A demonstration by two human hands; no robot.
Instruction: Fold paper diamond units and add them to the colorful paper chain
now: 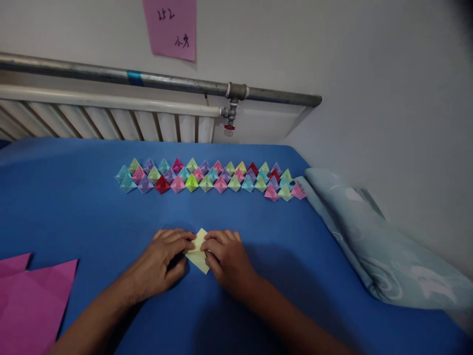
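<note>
A small pale yellow piece of folded paper (pixel 200 254) lies on the blue surface, one corner pointing away from me and one toward me. My left hand (pixel 165 259) grips its left side, fingertips pressed down near the upper left edge. On the opposite side my right hand (pixel 228 256) has its bent fingers on the paper's right edge, with the thumb tucked close below. The fingers partly cover both side corners. Beyond the hands stand rows of small folded paper shapes (pixel 191 183) in green, pink, purple, blue, red and yellow.
Large pink paper sheets (pixel 35 296) lie at the lower left. A folded light blue cloth (pixel 369 246) rests along the right edge. Behind the blue surface (pixel 92 217) are a white radiator (pixel 111 121) and a metal pipe (pixel 177 83). A pink note (pixel 172 29) hangs on the wall.
</note>
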